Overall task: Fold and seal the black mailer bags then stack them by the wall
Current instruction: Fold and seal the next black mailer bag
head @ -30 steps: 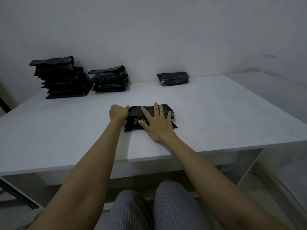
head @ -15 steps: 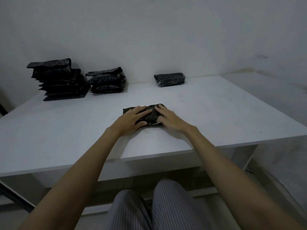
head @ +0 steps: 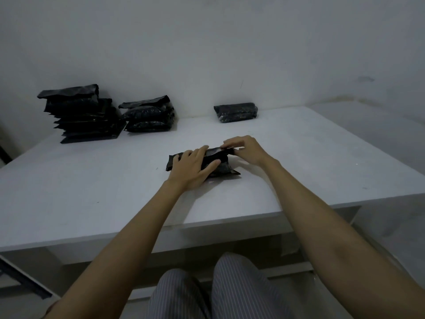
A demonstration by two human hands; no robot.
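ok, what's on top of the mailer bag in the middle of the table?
The left hand lies flat across the mailer bag; the right hand pinches its raised far edge. The bag's middle is covered by the left hand, so any seal there is unseen.

- The left hand (head: pixel 193 166) lies over the middle of the black bag (head: pixel 226 169), hiding the fold beneath its palm.
- The right hand's (head: pixel 247 149) fingertips cover the bag's far right edge; whether the flap is stuck down cannot be told.
- The tall stack (head: pixel 80 116) by the wall is too dark to count.
- The desk (head: pixel 92 192) runs off the left edge.
- Both forearms are cut off at the bottom.
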